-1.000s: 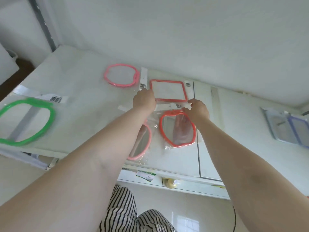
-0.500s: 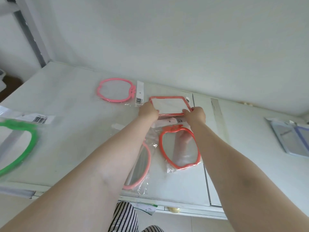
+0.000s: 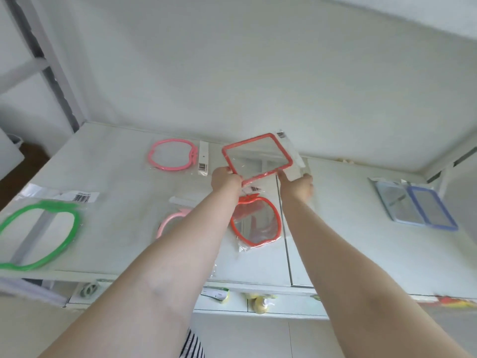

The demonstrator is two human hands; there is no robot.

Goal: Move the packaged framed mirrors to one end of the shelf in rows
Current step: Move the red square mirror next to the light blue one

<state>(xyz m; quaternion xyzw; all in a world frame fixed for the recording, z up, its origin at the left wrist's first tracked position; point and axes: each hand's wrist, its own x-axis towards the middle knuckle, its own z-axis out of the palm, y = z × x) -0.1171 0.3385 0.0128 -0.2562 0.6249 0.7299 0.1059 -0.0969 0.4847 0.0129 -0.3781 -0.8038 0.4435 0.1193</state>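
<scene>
A packaged mirror with a red square frame [image 3: 258,157] is raised off the white shelf [image 3: 113,182], tilted towards me. My left hand [image 3: 225,180] grips its near left corner. My right hand [image 3: 296,186] holds its near right edge and the clear wrapper. Below my hands a red apple-shaped mirror [image 3: 255,222] lies flat. A pink apple-shaped mirror [image 3: 171,220] lies to its left, partly hidden by my left forearm. Another pink apple-shaped mirror [image 3: 172,154] lies near the back wall.
A green apple-shaped mirror [image 3: 38,233] lies at the shelf's left front. Two blue rectangular mirrors [image 3: 415,206] overlap at the right end. The back wall runs close behind. A lower shelf with small items [image 3: 260,303] shows under the front edge.
Both hands have lifted the red square mirror off the shelf and tilted its far edge up. The view has tipped upward, showing more of the wall and the right end.
</scene>
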